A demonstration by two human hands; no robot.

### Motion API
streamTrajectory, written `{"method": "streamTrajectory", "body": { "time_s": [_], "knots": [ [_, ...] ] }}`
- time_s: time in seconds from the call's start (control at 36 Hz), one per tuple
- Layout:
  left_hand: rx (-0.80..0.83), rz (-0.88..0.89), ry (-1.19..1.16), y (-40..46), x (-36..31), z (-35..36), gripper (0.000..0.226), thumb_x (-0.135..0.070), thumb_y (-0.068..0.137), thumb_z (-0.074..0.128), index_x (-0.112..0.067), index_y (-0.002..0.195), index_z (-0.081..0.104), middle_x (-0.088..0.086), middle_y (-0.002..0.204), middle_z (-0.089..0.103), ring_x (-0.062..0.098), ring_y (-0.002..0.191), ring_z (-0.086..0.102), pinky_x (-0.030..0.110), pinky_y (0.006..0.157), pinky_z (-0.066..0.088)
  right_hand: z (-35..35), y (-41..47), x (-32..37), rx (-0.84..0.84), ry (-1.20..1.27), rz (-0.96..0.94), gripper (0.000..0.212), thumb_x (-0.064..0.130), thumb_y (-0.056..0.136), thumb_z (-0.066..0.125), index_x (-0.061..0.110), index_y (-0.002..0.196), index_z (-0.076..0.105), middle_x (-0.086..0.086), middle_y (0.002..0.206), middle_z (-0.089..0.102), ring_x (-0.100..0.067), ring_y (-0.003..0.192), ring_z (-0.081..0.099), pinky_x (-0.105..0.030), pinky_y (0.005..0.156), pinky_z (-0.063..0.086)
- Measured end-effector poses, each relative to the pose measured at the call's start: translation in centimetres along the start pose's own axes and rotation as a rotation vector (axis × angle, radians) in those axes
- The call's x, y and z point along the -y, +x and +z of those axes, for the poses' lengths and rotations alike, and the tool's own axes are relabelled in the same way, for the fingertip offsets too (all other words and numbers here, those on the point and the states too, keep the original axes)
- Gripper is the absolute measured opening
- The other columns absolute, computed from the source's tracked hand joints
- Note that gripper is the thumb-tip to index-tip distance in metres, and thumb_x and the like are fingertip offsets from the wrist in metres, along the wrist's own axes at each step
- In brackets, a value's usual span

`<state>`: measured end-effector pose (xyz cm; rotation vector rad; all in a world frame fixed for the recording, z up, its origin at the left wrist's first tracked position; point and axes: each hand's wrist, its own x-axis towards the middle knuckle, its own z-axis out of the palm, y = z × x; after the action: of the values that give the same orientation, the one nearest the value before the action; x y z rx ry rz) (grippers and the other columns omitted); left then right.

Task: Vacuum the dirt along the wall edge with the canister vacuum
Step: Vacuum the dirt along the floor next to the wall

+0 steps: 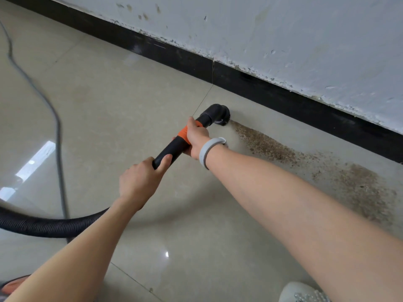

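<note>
A black vacuum wand [174, 147] with an orange band runs up to a round brush nozzle [220, 115] resting on the floor at the left end of a brown dirt strip [305, 162]. The dirt lies along the black baseboard [283, 101] and spreads wider to the right. My right hand [197, 138], with a grey wristband, grips the wand at the orange band. My left hand [141, 179] grips the wand lower down. The ribbed black hose [43, 225] trails off left.
A grey power cord [57, 136] snakes over the glossy beige tiles on the left. The chipped white wall [283, 29] rises above the baseboard. A white shoe [303, 293] shows at the bottom right; an orange vacuum part [13, 285] peeks in at the bottom left.
</note>
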<state>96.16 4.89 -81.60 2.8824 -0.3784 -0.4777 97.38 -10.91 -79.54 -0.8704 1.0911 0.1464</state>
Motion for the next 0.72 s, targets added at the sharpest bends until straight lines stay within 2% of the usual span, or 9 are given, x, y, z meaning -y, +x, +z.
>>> {"method": "streamTrajectory", "body": {
  "time_s": [0.14,0.36,0.61,0.72],
  "knots": [
    [0.004,0.022,-0.025,0.2,-0.3,0.5,0.058,-0.067,0.09,0.026,-0.018,0.077,0.053,0.004,0.072,0.067,0.03,0.073,0.062,0.035,0.067,0.047,-0.8,0.7,0.2,-0.015,-0.04,-0.009,0.042,0.044,0.099,0.044,0.008,0.121,0.043,-0.017,0.125,0.058,-0.036,0.109,0.062,-0.05,0.092,0.054],
    [0.036,0.061,-0.033,-0.2,0.6,0.4,0.063,-0.07,0.081,0.022,-0.016,0.076,0.054,0.006,0.07,0.067,0.03,0.072,0.063,0.037,0.069,0.049,-1.4,0.8,-1.2,-0.034,-0.025,0.022,0.05,0.046,0.099,0.044,0.008,0.132,0.041,-0.016,0.124,0.057,-0.035,0.109,0.063,-0.048,0.091,0.055],
    [0.074,0.118,0.004,-1.2,0.4,0.6,0.061,-0.066,0.087,0.026,-0.014,0.077,0.056,0.005,0.07,0.067,0.027,0.071,0.063,0.037,0.07,0.05,-3.0,0.3,-2.6,-0.05,-0.003,0.022,0.056,0.05,0.099,0.042,0.008,0.136,0.038,-0.016,0.126,0.055,-0.034,0.109,0.062,-0.046,0.091,0.055],
    [0.085,0.143,0.019,-1.5,0.3,0.7,0.059,-0.066,0.087,0.026,-0.016,0.076,0.055,0.004,0.069,0.067,0.026,0.069,0.062,0.034,0.065,0.047,-3.8,0.0,-3.3,-0.057,0.019,0.017,0.057,0.05,0.099,0.042,0.009,0.138,0.036,-0.017,0.126,0.056,-0.034,0.11,0.062,-0.046,0.092,0.054]
  ]
}}
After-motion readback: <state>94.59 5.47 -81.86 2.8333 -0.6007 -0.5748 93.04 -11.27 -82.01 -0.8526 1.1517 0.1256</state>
